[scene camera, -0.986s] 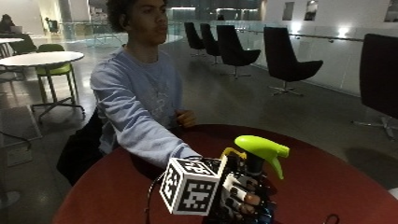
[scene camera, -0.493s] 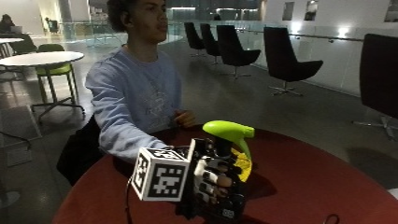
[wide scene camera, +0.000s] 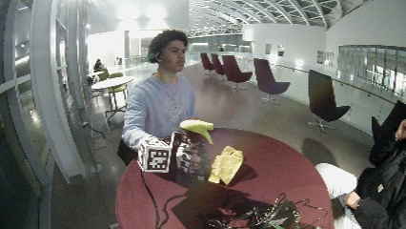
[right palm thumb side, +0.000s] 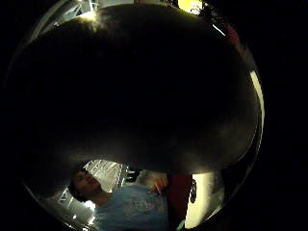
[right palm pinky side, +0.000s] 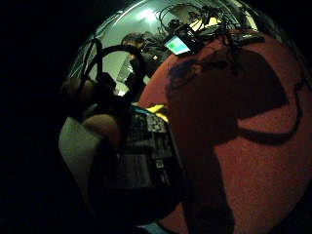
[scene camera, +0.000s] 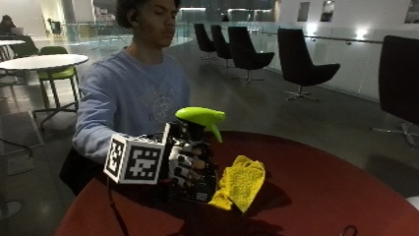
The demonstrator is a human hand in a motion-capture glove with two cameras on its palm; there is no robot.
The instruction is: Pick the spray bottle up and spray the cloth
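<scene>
Outside view: gloved right hand (scene camera: 189,164) grips the spray bottle (scene camera: 196,129) upright above the red worktop (scene camera: 314,191), yellow cloth (scene camera: 241,182) just to its right. Little-finger palm view: bottle label close, worktop beyond. Wide view: the same grouping.

I see a spray bottle (scene camera: 196,147) with a smooth, slightly glossy lime-green plastic trigger head; its dark body carries a printed paper-like label, which shows more closely in the little-finger palm view. My gloved right hand (scene camera: 190,169), in matt black fabric with white plastic parts, grips that body. Beside it lies a yellow cloth (scene camera: 241,182), rough and knobbly in weave, crumpled and matt. The round table (scene camera: 327,196) has a dark red, matt, finely grainy surface. The person's sweatshirt (scene camera: 131,108) looks like soft, matt, light blue cloth.
</scene>
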